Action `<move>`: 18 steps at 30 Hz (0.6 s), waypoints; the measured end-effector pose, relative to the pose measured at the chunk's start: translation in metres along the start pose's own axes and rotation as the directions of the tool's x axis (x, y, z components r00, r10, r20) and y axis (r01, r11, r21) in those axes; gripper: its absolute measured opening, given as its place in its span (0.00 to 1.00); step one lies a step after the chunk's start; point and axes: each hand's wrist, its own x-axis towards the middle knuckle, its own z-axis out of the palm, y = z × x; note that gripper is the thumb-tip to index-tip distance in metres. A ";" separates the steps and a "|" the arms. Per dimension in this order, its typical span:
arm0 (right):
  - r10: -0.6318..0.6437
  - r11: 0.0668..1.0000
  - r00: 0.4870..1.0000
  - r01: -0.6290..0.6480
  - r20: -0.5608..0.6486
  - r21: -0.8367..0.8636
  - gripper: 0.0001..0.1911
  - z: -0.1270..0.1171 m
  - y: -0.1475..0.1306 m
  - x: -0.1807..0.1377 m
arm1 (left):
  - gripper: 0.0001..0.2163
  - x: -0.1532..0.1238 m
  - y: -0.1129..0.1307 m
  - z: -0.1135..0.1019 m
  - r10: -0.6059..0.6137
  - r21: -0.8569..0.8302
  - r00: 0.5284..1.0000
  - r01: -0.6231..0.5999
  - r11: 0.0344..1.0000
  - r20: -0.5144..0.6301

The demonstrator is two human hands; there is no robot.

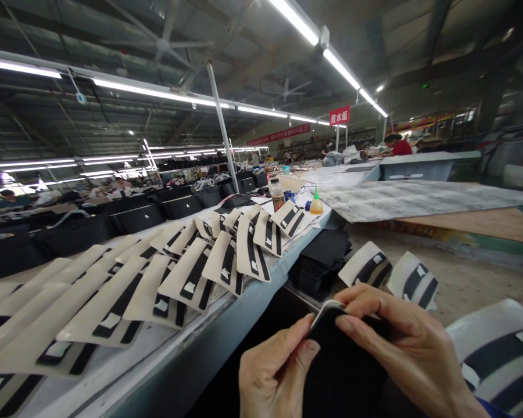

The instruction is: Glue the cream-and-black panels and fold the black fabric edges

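A long workbench (pixel 226 342) runs off to the left, covered with overlapping cream pieces (pixel 187 284) that carry black strips. Low in front, just beside the bench, the left hand (pixel 279 371) and right hand (pixel 412 342) both pinch the top of a black piece (pixel 331 334). Keeping the thumbs close to its thin pale edge (pixel 326 306) looks like the steadiest grip.

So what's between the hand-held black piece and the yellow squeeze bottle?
Head view: a stack of flat black sheets lies beyond the black piece.
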 end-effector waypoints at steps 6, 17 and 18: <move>0.037 0.999 0.999 -0.036 0.024 -0.026 0.10 -0.006 -0.009 -0.003 | 0.14 -0.004 -0.005 -0.002 0.146 0.022 0.986 -0.148 0.989 0.077; 0.143 0.989 0.987 -0.146 0.071 0.033 0.12 -0.009 -0.025 0.000 | 0.15 0.005 0.000 -0.010 0.086 0.109 0.953 -0.122 0.987 0.291; 0.142 0.989 0.986 -0.145 0.085 0.031 0.12 -0.010 -0.025 -0.001 | 0.15 0.005 0.000 -0.010 0.085 0.105 0.952 -0.120 0.987 0.293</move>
